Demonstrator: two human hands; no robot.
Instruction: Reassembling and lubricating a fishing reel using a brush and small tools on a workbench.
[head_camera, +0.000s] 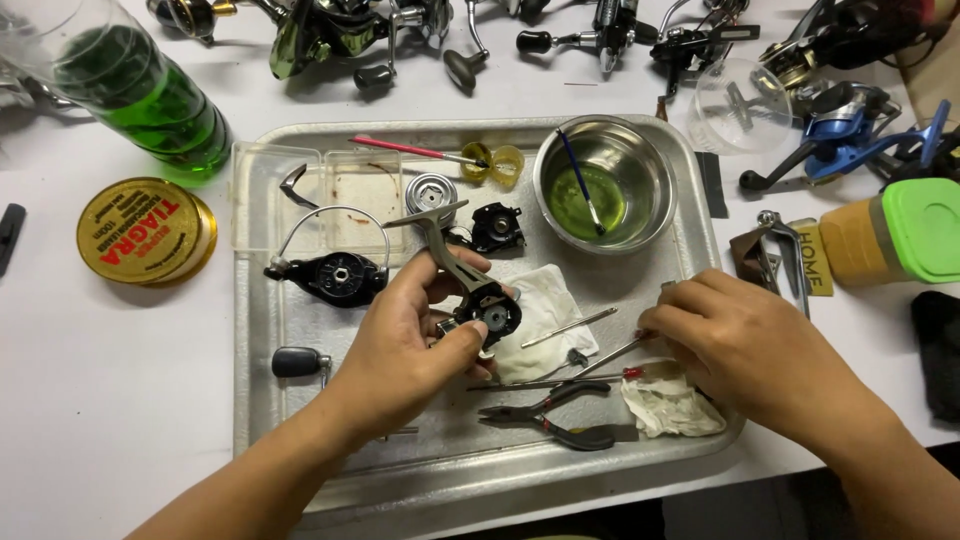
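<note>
At the tray's centre, the left hand grips a fishing reel body — thumb and fingers curled around its dark gear housing, the grey stem pointing toward eleven o'clock. At four o'clock from it, the right hand rests on the tray with fingers bent, fingertips pinching a thin metal tool. Pliers lie at six o'clock, a steel bowl at one o'clock.

1. A steel bowl with green liquid and a brush sits on my tray.
2. Black pliers lie near the front rim.
3. A gold tin rests left, beside a green bottle.
</note>
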